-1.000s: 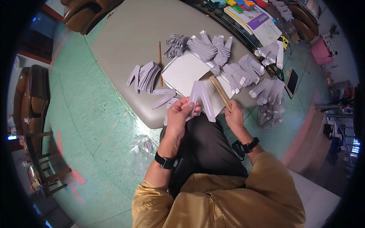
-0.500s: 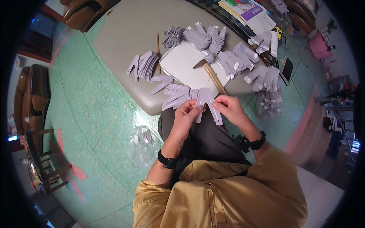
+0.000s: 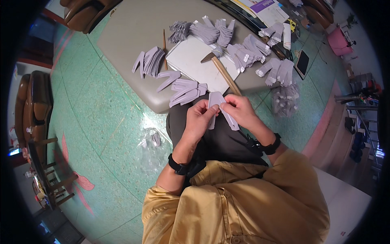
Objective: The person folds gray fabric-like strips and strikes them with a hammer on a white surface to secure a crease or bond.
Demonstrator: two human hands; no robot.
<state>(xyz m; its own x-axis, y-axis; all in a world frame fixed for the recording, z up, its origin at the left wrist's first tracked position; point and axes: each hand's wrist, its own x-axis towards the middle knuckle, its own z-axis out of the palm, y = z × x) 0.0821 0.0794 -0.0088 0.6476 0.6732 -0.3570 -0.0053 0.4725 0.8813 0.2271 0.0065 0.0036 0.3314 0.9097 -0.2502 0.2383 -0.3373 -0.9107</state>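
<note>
Over my lap, a V-shaped lilac-grey piece (image 3: 230, 118) hangs with its joined end up and its two legs pointing down. My left hand (image 3: 199, 118) pinches it on the left side, near the fork. On the other leg, close to the fork, the fingers of my right hand (image 3: 242, 113) are closed, and both thumbs nearly meet. Just beyond lies a fanned pile of similar pieces (image 3: 186, 92) on the padded table's near edge, with a single V-shaped piece (image 3: 168, 79) beside it.
On the padded grey table (image 3: 134, 24), a hammer (image 3: 224, 73) rests across a white board (image 3: 183, 59). Around it are a thin wooden stick (image 3: 164, 44) and several stacks of lilac pieces (image 3: 243, 55). A clear plastic bag (image 3: 152, 148) lies on the green floor.
My right hand has shifted inward along the piece, toward my left hand, and the thumbs are closer together. The table and its stacks appear slightly higher and further left in view.
</note>
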